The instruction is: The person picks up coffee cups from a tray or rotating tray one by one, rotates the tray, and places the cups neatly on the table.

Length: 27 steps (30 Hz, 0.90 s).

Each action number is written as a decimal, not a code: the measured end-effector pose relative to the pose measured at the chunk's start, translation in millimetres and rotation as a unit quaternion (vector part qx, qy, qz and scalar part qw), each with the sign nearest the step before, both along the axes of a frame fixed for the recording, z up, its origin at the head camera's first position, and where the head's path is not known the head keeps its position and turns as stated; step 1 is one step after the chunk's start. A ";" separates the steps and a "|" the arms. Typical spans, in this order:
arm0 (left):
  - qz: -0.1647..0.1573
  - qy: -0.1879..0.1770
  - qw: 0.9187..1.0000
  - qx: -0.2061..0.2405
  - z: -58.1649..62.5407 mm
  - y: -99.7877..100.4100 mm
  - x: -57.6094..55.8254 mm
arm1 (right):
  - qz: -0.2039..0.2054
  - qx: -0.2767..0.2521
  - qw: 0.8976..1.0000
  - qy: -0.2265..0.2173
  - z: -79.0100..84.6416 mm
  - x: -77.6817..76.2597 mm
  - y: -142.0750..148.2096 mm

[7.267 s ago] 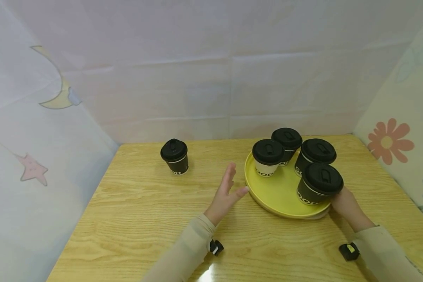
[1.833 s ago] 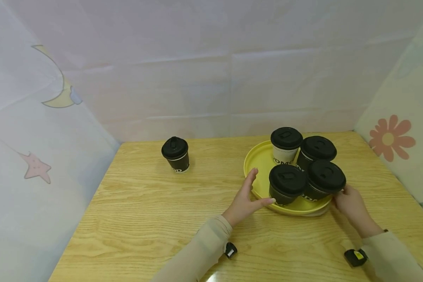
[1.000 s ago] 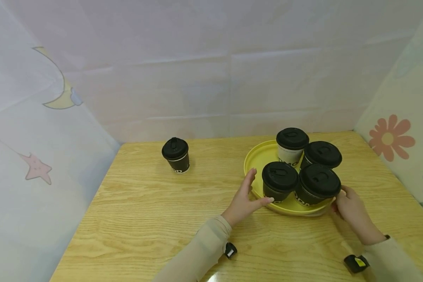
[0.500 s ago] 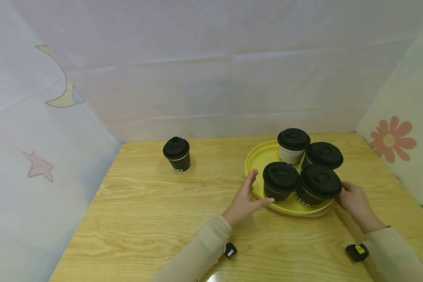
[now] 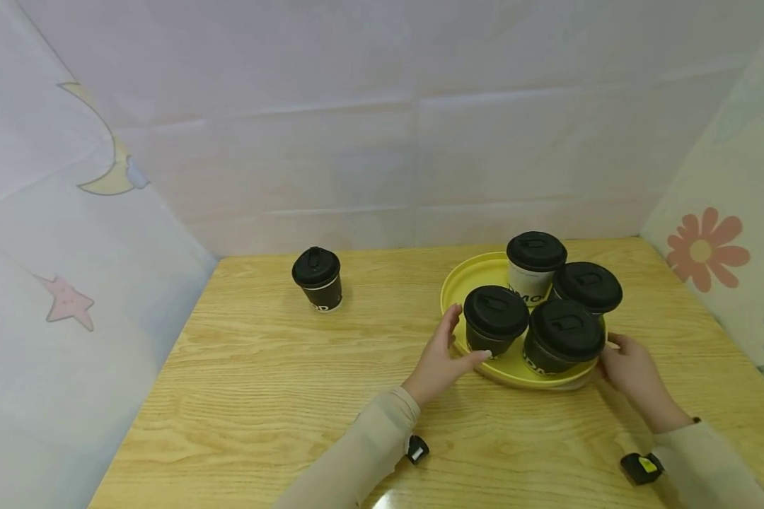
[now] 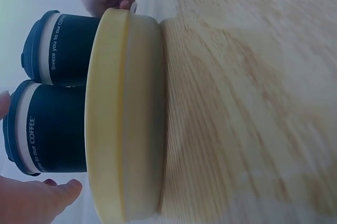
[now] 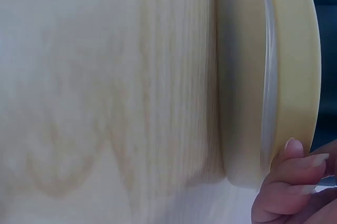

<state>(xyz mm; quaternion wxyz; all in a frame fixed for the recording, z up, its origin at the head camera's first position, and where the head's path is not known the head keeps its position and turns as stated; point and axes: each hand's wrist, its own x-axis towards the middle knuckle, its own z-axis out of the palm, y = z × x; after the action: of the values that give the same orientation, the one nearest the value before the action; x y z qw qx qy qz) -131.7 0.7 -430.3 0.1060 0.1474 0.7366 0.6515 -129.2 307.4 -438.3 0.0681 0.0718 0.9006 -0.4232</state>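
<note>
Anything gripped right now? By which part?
The right hand appears to pinch the yellow tray by its rim, at the near right. The left hand, spread beside a dark cup, holds nothing.

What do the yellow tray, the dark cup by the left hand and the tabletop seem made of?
Yellow tray: probably smooth, satin plastic; rounded rim, no grain.
Dark cup: likely matte paper; printed lettering, though plastic is possible.
Tabletop: wood or wood-look laminate, slightly glossy; grain and a bright glare spot show.
</note>
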 end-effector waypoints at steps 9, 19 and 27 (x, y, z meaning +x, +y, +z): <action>0.024 -0.019 0.999 -0.026 3.6 5.3 -2.2 | 0.000 -0.023 1.000 -0.010 2.3 10.9 -9.7; 0.059 -0.025 0.994 -0.087 8.0 14.6 -8.8 | 0.006 -0.036 0.999 -0.026 3.5 18.2 -15.3; 0.080 -0.044 0.992 -0.088 4.4 19.1 -16.6 | 0.014 -0.059 0.998 -0.012 3.2 23.5 -22.4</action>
<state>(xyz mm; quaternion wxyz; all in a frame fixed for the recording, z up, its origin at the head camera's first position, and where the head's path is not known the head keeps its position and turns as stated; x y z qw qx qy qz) -148.3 19.8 -426.0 0.0982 0.0492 0.7954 0.5961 -105.7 285.0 -435.1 0.0887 0.0597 0.8740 -0.4741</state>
